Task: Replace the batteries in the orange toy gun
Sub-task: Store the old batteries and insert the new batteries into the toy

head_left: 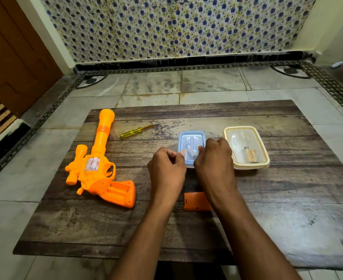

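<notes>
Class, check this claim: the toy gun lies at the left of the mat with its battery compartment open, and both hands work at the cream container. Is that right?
Not quite. The head view shows the left hand and right hand at the blue container, not the cream container. The toy gun does lie at the left of the mat with its battery compartment open.

Bright orange toy gun (pixel 98 170) with a white and red sticker on the body. Orange battery cover (pixel 195 201). Transparent yellow screwdriver (pixel 135 131). Pale blue box (pixel 190 141), cream box (pixel 247 146) with clear lid. Dark brown wood-grain mat (pixel 267 199). Grey-white marble floor (pixel 156 89), black lattice border. White wall tiles (pixel 176 27) dotted with blue flowers. Brown door (pixel 15 53).
</notes>
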The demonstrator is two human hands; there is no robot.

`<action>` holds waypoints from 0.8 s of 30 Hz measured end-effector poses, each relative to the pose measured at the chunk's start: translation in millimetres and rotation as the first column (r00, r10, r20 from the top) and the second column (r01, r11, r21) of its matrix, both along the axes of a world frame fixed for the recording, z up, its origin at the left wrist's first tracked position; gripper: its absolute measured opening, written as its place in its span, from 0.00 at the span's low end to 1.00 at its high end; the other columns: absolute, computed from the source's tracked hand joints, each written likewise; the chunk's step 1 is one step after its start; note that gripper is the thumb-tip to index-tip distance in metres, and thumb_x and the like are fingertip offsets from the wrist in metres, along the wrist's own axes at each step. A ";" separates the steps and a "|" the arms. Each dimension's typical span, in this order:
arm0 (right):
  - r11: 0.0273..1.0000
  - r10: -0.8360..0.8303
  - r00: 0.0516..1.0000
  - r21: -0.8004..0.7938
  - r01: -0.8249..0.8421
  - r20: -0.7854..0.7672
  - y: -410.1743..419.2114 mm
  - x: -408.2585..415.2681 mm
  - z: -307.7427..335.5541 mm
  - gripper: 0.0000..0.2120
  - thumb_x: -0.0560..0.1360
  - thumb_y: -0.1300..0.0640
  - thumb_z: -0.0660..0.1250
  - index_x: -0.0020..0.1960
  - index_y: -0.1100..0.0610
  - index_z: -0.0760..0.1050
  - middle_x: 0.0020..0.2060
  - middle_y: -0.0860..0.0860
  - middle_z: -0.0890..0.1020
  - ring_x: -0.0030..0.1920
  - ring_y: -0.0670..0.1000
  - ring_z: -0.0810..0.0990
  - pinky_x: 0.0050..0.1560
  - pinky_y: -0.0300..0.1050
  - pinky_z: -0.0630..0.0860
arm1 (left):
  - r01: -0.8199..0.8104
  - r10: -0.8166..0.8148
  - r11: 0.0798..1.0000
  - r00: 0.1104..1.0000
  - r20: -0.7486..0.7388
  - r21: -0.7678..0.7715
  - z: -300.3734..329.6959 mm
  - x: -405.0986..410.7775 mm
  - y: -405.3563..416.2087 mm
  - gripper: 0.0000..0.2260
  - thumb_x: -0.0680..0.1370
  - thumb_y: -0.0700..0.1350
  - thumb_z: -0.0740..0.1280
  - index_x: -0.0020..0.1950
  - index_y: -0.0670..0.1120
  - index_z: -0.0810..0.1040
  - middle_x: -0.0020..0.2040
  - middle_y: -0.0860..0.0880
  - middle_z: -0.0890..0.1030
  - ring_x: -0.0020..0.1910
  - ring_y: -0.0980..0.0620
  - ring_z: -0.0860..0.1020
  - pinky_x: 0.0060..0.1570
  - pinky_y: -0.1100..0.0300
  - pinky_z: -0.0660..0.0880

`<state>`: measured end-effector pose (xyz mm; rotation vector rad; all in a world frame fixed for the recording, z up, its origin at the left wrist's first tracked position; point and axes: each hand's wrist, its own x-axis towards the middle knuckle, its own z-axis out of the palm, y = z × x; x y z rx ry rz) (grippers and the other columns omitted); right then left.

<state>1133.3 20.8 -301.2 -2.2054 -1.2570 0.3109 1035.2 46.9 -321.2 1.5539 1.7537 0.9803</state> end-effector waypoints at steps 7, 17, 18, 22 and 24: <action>0.995 0.000 0.996 -0.096 0.008 0.090 3.2 -2.2 1.9 0.13 0.81 0.57 0.62 0.61 0.63 0.76 0.58 0.60 0.76 0.56 0.63 0.79 0.46 0.51 0.72 | 0.012 -0.013 1.000 0.998 0.057 0.012 -3.1 1.3 4.9 0.07 0.75 0.44 0.75 0.44 0.43 0.79 0.34 0.56 0.78 0.33 0.65 0.75 0.30 0.76 0.68; 0.987 0.147 0.989 -0.068 -0.145 0.029 12.2 7.6 -12.8 0.24 0.75 0.60 0.56 0.69 0.61 0.72 0.55 0.64 0.80 0.58 0.64 0.77 0.48 0.49 0.68 | 0.315 -0.308 0.946 0.946 -0.099 0.072 -6.2 0.9 13.1 0.20 0.80 0.36 0.63 0.73 0.43 0.75 0.69 0.45 0.78 0.67 0.46 0.77 0.70 0.54 0.71; 0.984 0.163 0.986 -0.076 -0.161 0.020 13.2 9.2 -13.9 0.24 0.76 0.61 0.56 0.71 0.61 0.71 0.56 0.64 0.79 0.59 0.64 0.76 0.49 0.49 0.67 | 0.358 -0.348 0.932 0.927 -0.140 0.059 -5.9 0.1 14.1 0.21 0.81 0.35 0.61 0.75 0.42 0.72 0.73 0.45 0.74 0.72 0.48 0.72 0.74 0.59 0.65; 0.972 0.212 0.977 -0.103 -0.212 -0.015 14.4 14.3 -15.7 0.30 0.79 0.64 0.59 0.81 0.60 0.59 0.63 0.64 0.76 0.64 0.63 0.74 0.58 0.50 0.70 | 0.478 -0.459 0.878 0.851 -0.254 0.016 -6.7 -5.0 17.8 0.23 0.83 0.37 0.56 0.79 0.41 0.63 0.80 0.47 0.62 0.80 0.52 0.59 0.73 0.70 0.50; 0.969 0.225 0.974 -0.100 -0.226 -0.027 14.5 15.8 -16.5 0.30 0.80 0.64 0.58 0.81 0.60 0.58 0.64 0.63 0.75 0.64 0.63 0.74 0.58 0.50 0.70 | 0.516 -0.499 0.856 0.824 -0.268 -0.006 -8.8 -7.3 20.2 0.23 0.85 0.39 0.56 0.81 0.42 0.60 0.82 0.48 0.58 0.80 0.53 0.56 0.72 0.71 0.48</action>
